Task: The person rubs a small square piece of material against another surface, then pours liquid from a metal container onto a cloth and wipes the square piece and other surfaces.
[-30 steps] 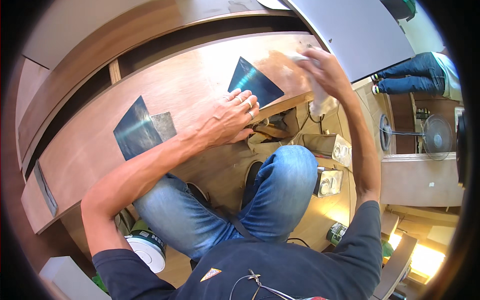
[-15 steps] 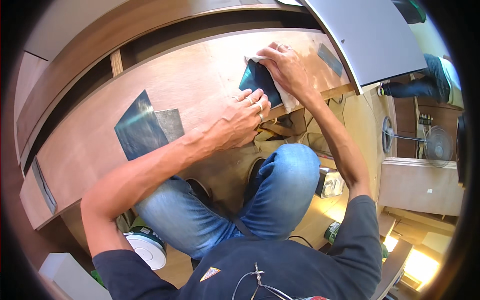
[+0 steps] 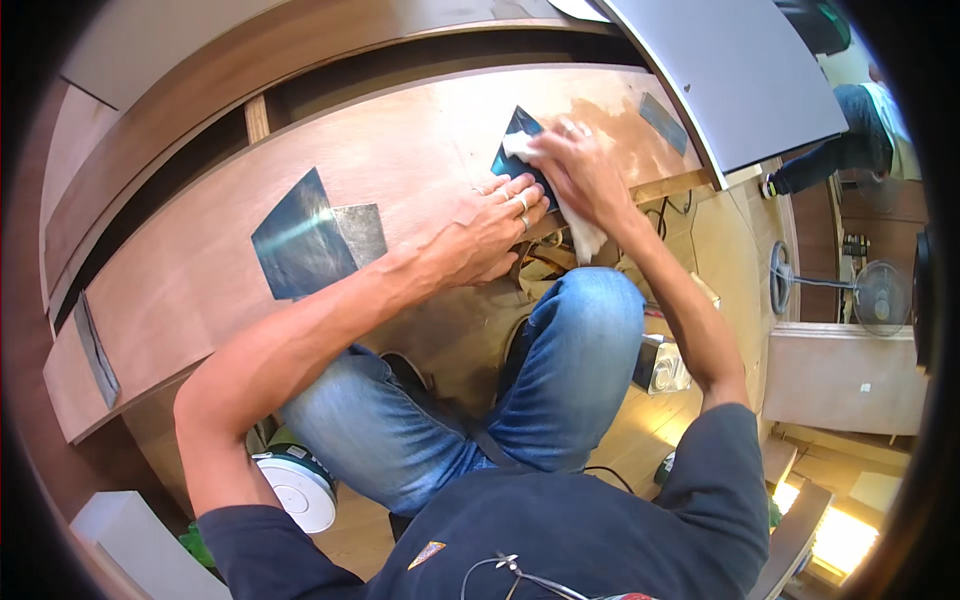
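My right hand (image 3: 585,170) is closed on a white cloth (image 3: 519,147), with part of it bunched under the fingers and a tail hanging past the board's near edge. The cloth presses on a glossy dark sheet (image 3: 505,163), which lies on a pale wooden board (image 3: 215,300). My left hand (image 3: 508,213) lies with fingers outstretched across the sheet's near part, a few rings on them. The two hands cover much of this sheet. To the left, a larger dark, shiny sheet (image 3: 300,240) overlaps a smaller grey one (image 3: 362,230).
A small grey piece (image 3: 664,122) lies on the board's right end, beside a wet-looking patch; a grey strip (image 3: 96,347) is at its left end. A grey panel (image 3: 730,80) juts in at the upper right. White-lidded bucket (image 3: 297,490), metal can (image 3: 660,365) and fan (image 3: 880,297) stand around. Another person's leg (image 3: 835,150) shows.
My right hand has drawn the cloth inward over the dark sheet, and its tail now hangs lower. The left hand stays on the sheet. The view has shifted slightly.
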Tool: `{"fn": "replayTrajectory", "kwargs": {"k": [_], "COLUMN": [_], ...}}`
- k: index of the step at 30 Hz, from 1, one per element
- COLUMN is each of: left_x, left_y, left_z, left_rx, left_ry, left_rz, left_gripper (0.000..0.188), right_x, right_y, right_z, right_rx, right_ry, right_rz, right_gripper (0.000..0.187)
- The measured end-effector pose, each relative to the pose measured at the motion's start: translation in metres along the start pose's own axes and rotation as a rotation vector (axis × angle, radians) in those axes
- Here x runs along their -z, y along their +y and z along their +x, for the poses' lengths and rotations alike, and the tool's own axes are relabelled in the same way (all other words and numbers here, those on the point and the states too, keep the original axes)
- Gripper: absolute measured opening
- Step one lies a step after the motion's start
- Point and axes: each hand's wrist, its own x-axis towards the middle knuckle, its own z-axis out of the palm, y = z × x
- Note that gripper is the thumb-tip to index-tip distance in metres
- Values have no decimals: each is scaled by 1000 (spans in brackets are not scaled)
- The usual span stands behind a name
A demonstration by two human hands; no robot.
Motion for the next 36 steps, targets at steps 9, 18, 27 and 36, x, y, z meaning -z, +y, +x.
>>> {"fn": "replayTrajectory", "kwargs": {"k": [9, 18, 27, 36], "left_x": [3, 0, 1, 5], "left_y": [4, 5, -2, 2], "left_z": [1, -1, -3, -2], "left_rx": [15, -1, 28, 74], "left_ry": [-45, -33, -61, -78], "left_rz": [-34, 33, -5, 21], "left_gripper": [68, 73, 71, 72], "right_x": [-13, -10, -9, -27], "right_y": [-10, -7, 19, 20], "right_z": [15, 21, 24, 55], "right_rx": [-120, -101, 23, 30], "right_ry": [-50, -80, 74, 118], "right_rz": [-15, -1, -80, -135], "right_gripper": [24, 24, 19, 18]}}
